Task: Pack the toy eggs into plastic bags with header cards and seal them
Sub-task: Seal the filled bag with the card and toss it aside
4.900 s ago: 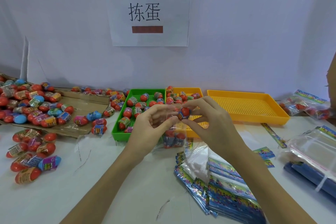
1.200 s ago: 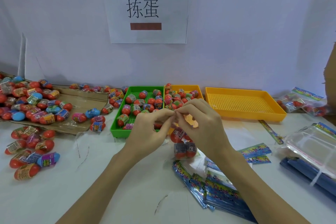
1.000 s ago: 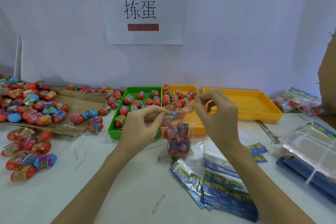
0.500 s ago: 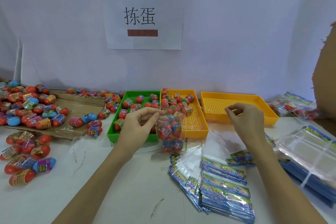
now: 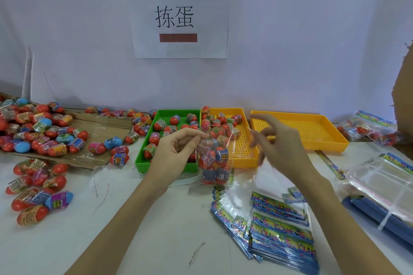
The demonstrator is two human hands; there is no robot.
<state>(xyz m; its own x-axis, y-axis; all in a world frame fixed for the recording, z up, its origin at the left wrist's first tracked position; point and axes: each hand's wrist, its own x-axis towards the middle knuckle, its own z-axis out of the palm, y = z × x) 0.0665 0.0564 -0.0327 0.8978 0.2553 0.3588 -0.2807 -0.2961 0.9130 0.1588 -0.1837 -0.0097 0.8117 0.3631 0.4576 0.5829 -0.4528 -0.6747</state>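
Note:
My left hand pinches the top edge of a clear plastic bag filled with several red toy eggs. The bag hangs in front of the green tray and the middle yellow tray, both holding loose eggs. To the right of the bag, my right hand is in the air with its fingers loosely spread. It is motion-blurred, and nothing shows in its fingers. A stack of blue header cards and bags lies on the table below the right hand.
An empty yellow tray sits at the back right. Packed bags lie at the far right, and clear empty bags on a blue pile sit nearer. Many loose eggs cover the cardboard sheet and the table at left.
Both hands worked at the bag's top; then my right hand let go, swung right over the empty yellow tray, and has now come back toward the bag. The left hand keeps hold.

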